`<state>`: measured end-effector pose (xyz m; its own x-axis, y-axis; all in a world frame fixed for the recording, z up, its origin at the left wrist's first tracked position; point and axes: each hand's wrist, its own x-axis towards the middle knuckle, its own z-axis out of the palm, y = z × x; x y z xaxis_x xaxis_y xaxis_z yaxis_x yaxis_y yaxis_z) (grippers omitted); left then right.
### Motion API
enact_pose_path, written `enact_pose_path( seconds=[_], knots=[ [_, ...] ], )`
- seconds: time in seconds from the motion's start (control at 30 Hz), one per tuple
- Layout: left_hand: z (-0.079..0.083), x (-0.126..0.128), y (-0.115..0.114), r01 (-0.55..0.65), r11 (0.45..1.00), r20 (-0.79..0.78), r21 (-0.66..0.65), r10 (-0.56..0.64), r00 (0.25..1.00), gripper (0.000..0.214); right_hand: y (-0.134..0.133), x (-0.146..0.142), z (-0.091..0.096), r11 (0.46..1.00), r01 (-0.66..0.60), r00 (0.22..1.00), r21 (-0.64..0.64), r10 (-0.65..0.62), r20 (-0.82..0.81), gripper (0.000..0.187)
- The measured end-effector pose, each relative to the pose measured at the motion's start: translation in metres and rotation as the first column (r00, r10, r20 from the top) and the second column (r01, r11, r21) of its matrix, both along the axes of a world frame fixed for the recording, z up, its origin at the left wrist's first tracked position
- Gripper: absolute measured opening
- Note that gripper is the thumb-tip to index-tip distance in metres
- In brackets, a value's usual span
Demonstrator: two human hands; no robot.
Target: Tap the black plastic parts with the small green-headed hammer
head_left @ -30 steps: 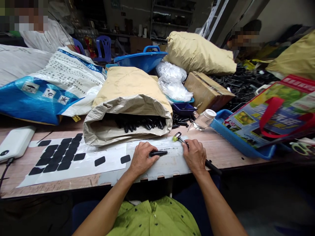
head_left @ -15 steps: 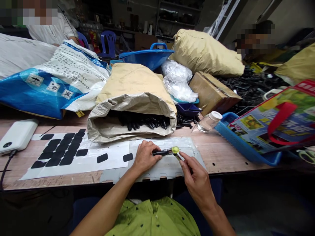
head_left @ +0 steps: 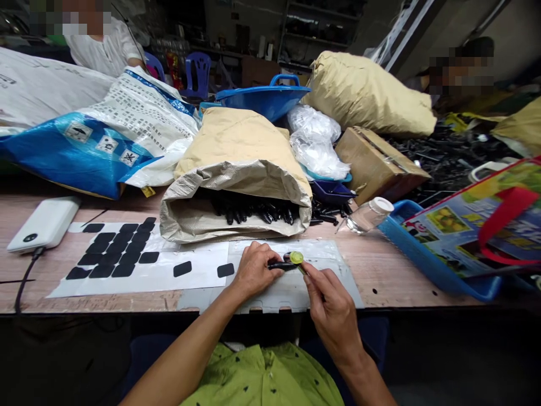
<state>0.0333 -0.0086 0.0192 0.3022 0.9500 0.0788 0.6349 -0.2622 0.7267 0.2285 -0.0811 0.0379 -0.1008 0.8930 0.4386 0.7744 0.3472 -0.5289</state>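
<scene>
My left hand [head_left: 253,269] is closed on a slim black plastic part [head_left: 282,265] and presses it down on a grey sheet [head_left: 291,290] at the table's front edge. My right hand [head_left: 330,304] grips the handle of a small hammer; its yellow-green head [head_left: 296,257] rests against the right end of the black part. Just behind my hands a tan paper sack [head_left: 236,169] lies on its side, its mouth open toward me, with several more black parts [head_left: 257,211] inside.
A white sheet with several black pads [head_left: 122,256] lies to the left, beside a white power bank [head_left: 44,224]. A clear bottle [head_left: 367,214], a cardboard box [head_left: 378,163], a blue tray [head_left: 435,262] and a printed bag [head_left: 486,220] sit to the right. Two other people sit beyond the sacks.
A second ago the hammer head pointed away near the sack. My right hand has swung it in against the black part and turned palm-down. The camera has shifted slightly left.
</scene>
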Motion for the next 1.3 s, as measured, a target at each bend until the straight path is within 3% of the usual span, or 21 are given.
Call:
enact_pose_path(
  seconds=[0.13, 0.23, 0.4, 0.53, 0.77, 0.9, 0.97, 1.07, 1.1, 1.17, 1.23, 1.3],
  knots=[
    [-0.002, -0.001, 0.001, -0.009, 1.0, -0.009, 0.01, 0.01, 1.0, 0.014, 0.0, -0.007, -0.001, 0.996, -0.074, 0.997, -0.045, 0.075, 0.021, 0.036],
    [-0.004, -0.001, 0.0, -0.001, 1.0, 0.006, 0.012, 0.001, 1.0, 0.015, 0.006, 0.004, 0.001, 0.998, -0.06, 0.998, -0.013, 0.06, 0.007, 0.032],
    [-0.006, 0.0, -0.001, -0.021, 0.999, 0.007, 0.04, 0.021, 1.0, 0.016, 0.034, 0.052, 0.001, 0.977, 0.197, 0.974, 0.079, -0.204, 0.095, 0.028],
    [-0.007, 0.0, -0.002, -0.019, 0.998, 0.005, 0.054, 0.019, 1.0, 0.017, 0.061, 0.082, -0.019, 0.914, 0.405, 0.889, 0.021, -0.399, 0.224, 0.028],
    [-0.011, -0.002, 0.001, 0.019, 0.997, -0.003, 0.078, -0.019, 1.0, 0.018, 0.077, 0.078, -0.046, 0.898, 0.431, 0.845, 0.091, -0.437, 0.308, 0.027],
    [0.002, -0.004, -0.012, 0.126, 0.987, 0.127, 0.096, -0.138, 0.982, 0.024, 0.075, 0.078, -0.045, 0.904, 0.412, 0.847, 0.116, -0.427, 0.318, 0.024],
    [0.015, -0.005, -0.033, 0.255, 0.967, 0.279, 0.008, -0.247, 0.928, 0.029, 0.074, 0.078, -0.045, 0.903, 0.414, 0.842, 0.119, -0.429, 0.328, 0.024],
    [0.024, -0.007, -0.074, 0.508, 0.828, 0.442, -0.237, -0.373, 0.815, 0.037, 0.073, 0.077, -0.043, 0.898, 0.422, 0.832, 0.123, -0.438, 0.34, 0.024],
    [0.021, -0.007, -0.086, 0.541, 0.783, 0.438, -0.308, -0.388, 0.811, 0.037, 0.073, 0.076, -0.043, 0.897, 0.425, 0.828, 0.124, -0.44, 0.346, 0.024],
    [0.004, -0.01, -0.104, 0.478, 0.767, 0.325, -0.428, -0.363, 0.873, 0.034, 0.074, 0.075, -0.043, 0.896, 0.427, 0.822, 0.124, -0.441, 0.36, 0.024],
    [-0.024, -0.014, -0.112, 0.313, 0.788, 0.137, -0.531, -0.284, 0.949, 0.032, 0.074, 0.074, -0.042, 0.895, 0.428, 0.819, 0.123, -0.442, 0.366, 0.024],
    [-0.054, -0.02, -0.112, 0.151, 0.786, -0.026, -0.599, -0.208, 0.978, 0.035, 0.074, 0.074, -0.042, 0.895, 0.429, 0.819, 0.123, -0.443, 0.366, 0.024]
  ],
)
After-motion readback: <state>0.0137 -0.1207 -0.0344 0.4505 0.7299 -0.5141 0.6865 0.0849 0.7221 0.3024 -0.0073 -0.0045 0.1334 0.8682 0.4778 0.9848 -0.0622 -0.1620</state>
